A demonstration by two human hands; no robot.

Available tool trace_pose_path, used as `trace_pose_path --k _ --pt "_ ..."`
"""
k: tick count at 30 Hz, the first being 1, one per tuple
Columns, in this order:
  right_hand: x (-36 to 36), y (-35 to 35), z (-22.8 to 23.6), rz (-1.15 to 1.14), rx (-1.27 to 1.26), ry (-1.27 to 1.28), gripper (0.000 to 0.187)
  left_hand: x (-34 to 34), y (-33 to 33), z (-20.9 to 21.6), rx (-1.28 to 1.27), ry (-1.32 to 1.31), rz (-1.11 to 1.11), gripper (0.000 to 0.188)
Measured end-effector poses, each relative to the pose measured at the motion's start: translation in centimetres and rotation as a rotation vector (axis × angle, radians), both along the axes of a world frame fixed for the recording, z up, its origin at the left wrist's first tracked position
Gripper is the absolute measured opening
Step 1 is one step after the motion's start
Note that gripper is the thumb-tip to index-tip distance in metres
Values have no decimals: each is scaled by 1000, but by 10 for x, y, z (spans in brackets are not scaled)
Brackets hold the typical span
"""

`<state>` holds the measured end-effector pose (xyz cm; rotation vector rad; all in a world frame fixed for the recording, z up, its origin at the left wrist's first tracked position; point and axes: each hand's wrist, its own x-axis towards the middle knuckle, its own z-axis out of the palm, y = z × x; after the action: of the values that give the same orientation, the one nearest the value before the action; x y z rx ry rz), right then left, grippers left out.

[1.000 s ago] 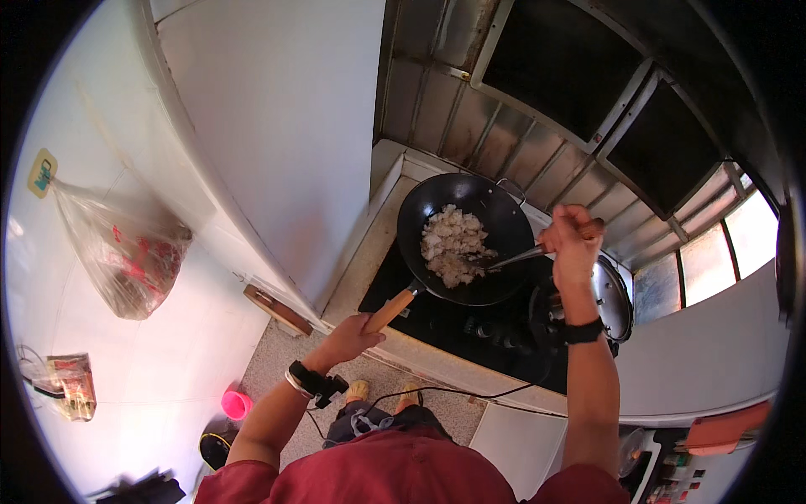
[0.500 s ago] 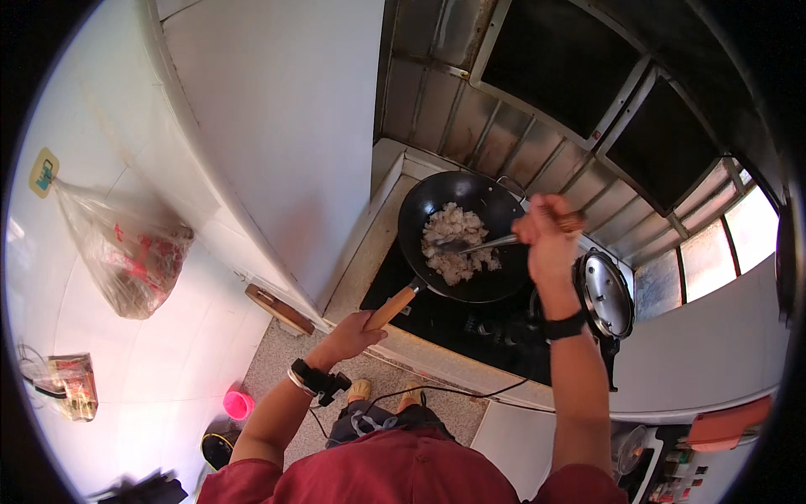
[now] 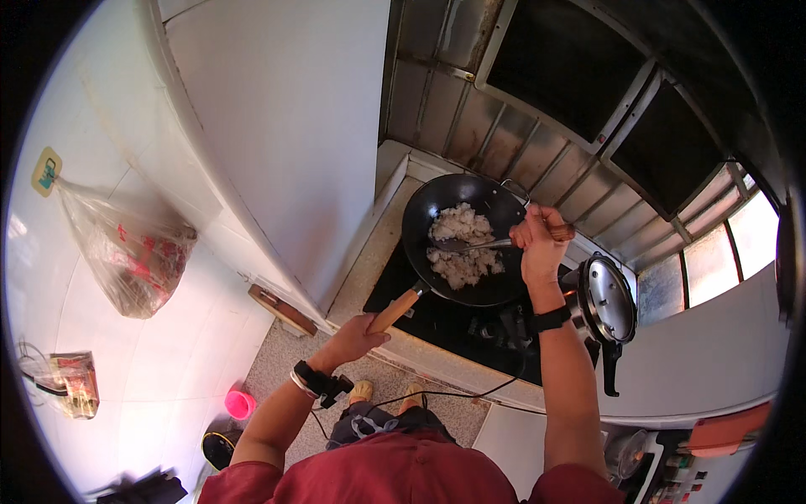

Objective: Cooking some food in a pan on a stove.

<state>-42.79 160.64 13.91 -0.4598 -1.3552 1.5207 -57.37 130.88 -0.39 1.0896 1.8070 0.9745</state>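
A black wok [image 3: 424, 202] sits on the stove at the middle. Clumped white rice [image 3: 463, 225] lies in it, split by a gap with some of the dark wok showing between. My left hand [image 3: 351, 343] is closed round the wok's wooden handle [image 3: 395, 311]. Over the wok's right rim, my right hand [image 3: 540, 239] grips a metal spatula [image 3: 491, 244] by its wooden end. The spatula's blade rests flat among the rice, partly covered by grains.
Right of the wok stands a metal pressure cooker [image 3: 610, 298] with its black handle toward me. The black stove top [image 3: 495, 336] has a pale counter edge. A cable crosses near my feet. A plastic bag [image 3: 138, 260] hangs on the left wall; a range hood [image 3: 567, 67] is above.
My right hand has moved slightly down and left with the spatula. The rice has been parted into two heaps. My left hand keeps its hold on the wok handle.
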Motion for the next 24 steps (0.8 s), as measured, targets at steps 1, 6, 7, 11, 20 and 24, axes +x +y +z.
trace_pose_path --k 1,6,7,11,20,24 --pt "3 6 -1 -25 17 -15 20 1 1 0 8 4 -5 33" --pt "3 7 32 -61 1 -32 20 -4 -1 -3 -20 18 -2 32" --pt "1 5 40 -39 17 -11 19 -4 -4 -6 14 49 -9 32" --pt "-6 -2 2 -106 51 -53 16 -1 -1 -6 11 22 0 32" --pt "-1 12 35 -71 52 24 17 -3 -3 -3 -58 18 11 29" --pt "-5 13 -4 -75 69 -47 19 -1 0 -5 -3 -1 12 29"
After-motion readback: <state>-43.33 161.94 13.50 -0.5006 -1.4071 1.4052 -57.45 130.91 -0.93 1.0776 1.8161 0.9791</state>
